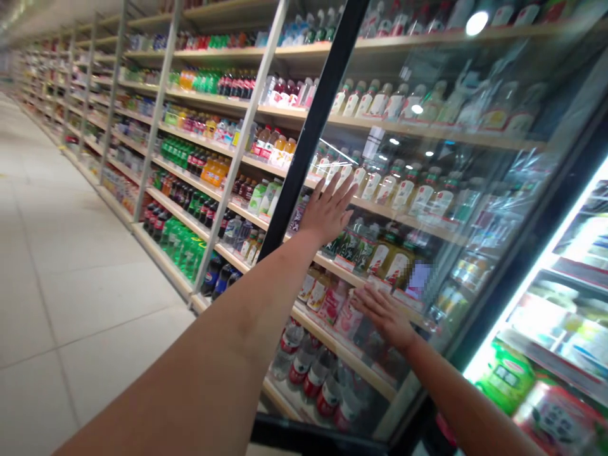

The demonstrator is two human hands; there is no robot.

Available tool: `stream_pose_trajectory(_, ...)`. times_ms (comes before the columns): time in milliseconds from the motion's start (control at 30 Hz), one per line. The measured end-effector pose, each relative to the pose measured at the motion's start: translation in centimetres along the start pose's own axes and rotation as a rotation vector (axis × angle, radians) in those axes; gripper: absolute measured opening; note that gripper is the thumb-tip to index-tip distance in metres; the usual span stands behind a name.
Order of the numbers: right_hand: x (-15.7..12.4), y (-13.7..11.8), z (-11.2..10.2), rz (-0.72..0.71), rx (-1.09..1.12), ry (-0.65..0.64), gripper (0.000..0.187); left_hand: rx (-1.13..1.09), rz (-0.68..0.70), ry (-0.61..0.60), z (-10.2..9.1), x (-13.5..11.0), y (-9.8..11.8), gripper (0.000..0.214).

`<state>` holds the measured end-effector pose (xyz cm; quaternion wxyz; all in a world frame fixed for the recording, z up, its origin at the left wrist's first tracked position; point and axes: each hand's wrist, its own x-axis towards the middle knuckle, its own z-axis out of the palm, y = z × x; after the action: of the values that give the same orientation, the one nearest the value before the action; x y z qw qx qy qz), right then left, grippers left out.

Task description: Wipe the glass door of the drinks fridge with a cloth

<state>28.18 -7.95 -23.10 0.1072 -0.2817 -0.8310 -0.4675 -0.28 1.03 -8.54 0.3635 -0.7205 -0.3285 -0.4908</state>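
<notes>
Shelves point(197, 140) back a glass door point(408, 218); left hand point(327, 212), fingers spread, and right hand point(386, 316), fingers closer, apparently press it; pushing calls for flat palms.

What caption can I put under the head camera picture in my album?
Left hand and right hand at a black-framed glass cooler door, bottled drinks on shelves showing through it.
</notes>
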Motion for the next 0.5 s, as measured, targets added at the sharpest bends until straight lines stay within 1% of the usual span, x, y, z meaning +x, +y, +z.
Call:
stream_pose_trajectory(67, 0.0, 1.1, -0.6, -0.059, 0.011, -0.049, 0.056, 0.0, 0.001, 0.007, 0.0, 0.0, 0.0, 0.062)
stream_pose_trajectory(100, 0.1, 1.8, -1.1, -0.062, 0.006, -0.054, 0.056, -0.002, 0.0, 0.01, 0.0, 0.0, 0.1, 0.062)
stream_pose_trajectory(167, 0.7, 3.7, -2.0, -0.005, -0.031, -0.017, 0.056, -0.007, -0.003, 0.01, 0.0, 0.0, 0.1, 0.062)
stream_pose_trajectory(233, 1.3, 5.8, -3.0, 0.128, -0.091, 0.086, 0.055, -0.01, -0.005, 0.008, 0.0, 0.1, 0.1, 0.062)
stream_pose_trajectory(400, 1.9, 12.4, -5.6, 0.532, -0.195, 0.456, 0.049, -0.017, -0.001, 0.004, -0.1, 0.0, 0.1, 0.063)
stream_pose_trajectory(467, 2.0, 14.6, -6.3, 0.674, -0.205, 0.558, 0.048, -0.028, -0.004, 0.0, -0.1, 0.0, 0.1, 0.065)
stream_pose_trajectory(500, 2.1, 15.2, -6.5, 0.725, -0.195, 0.573, 0.049, -0.034, -0.006, -0.001, -0.1, 0.0, 0.2, 0.066)
